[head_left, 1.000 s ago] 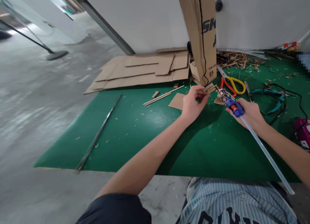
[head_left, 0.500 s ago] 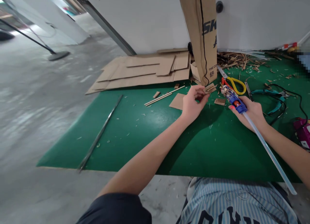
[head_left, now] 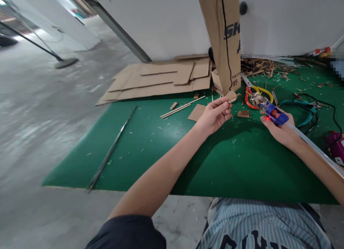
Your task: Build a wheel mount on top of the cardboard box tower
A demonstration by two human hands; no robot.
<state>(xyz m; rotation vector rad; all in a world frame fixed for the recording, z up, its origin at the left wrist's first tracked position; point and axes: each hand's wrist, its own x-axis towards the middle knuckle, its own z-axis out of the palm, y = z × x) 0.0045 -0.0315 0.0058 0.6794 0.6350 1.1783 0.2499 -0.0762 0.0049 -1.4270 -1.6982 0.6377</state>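
Note:
My left hand [head_left: 215, 114] pinches a small cardboard piece [head_left: 231, 95] just above the green mat [head_left: 150, 152], close to the foot of a tall upright cardboard box [head_left: 224, 37]. My right hand [head_left: 279, 128] grips a blue glue gun [head_left: 270, 111] with a long clear glue stick [head_left: 314, 145] running back over my forearm. Its debris-caked nozzle points left toward the cardboard piece, a short gap away. Another small cardboard bit [head_left: 243, 113] lies on the mat between my hands.
Red and yellow scissors [head_left: 258, 93] and teal pliers [head_left: 303, 107] with a black cord lie right of the box. Flat cardboard sheets [head_left: 158, 78] lie behind the mat, thin wooden sticks [head_left: 182, 106] and a metal rod [head_left: 111, 150] on it. Scrap pile at back right.
My right hand swung the glue gun rightward and flatter, so the stick lies lower. My left hand turned palm-up and raised the cardboard piece slightly.

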